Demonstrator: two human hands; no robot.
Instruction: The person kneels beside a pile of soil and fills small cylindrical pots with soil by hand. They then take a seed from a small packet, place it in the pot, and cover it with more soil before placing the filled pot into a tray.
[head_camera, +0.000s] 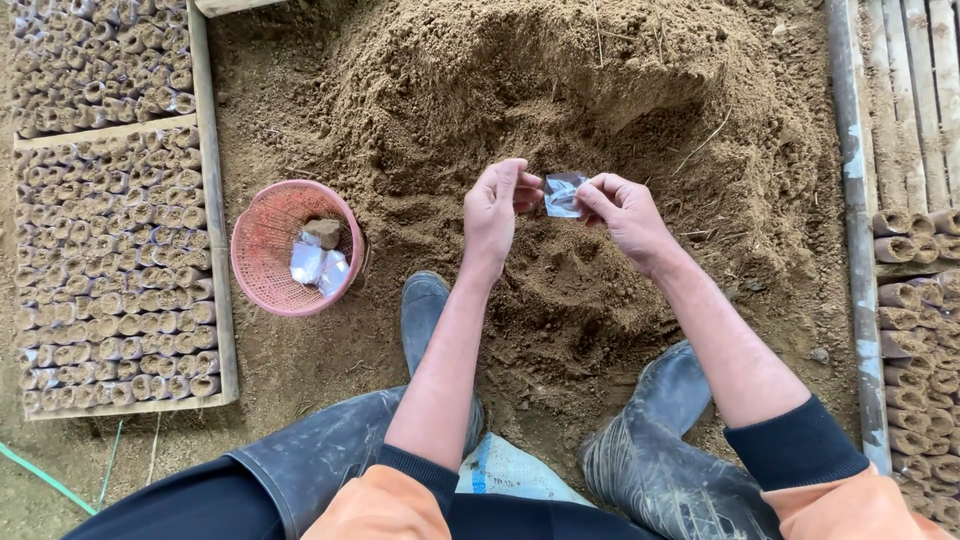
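Orange sleeves with dark cuffs sit nearest the camera, above two muddy rubber boots (660, 440) planted at the foot of a big soil heap (520, 110). Both forearms reach forward, and the left hand (492, 212) and right hand (625, 212) meet over the soil, fingers pinched closed on the opposite edges of a small clear plastic bag (563, 193) held in the air between them. The film looks thin and slippery, so the likeliest trouble is a lost pinch — grit on the fingertips could let one edge slide free and the bag would drop onto the loose soil, where it would be hard to pick out. Pulling the edges apart too sharply could also tear it. To the left, well apart from the hands, a pink mesh basket (296, 247) holds more clear bags and a lump of soil — a careless boot could tip it. Beyond it, wooden frames (218, 250) pack rows of filled soil tubes (110, 270).
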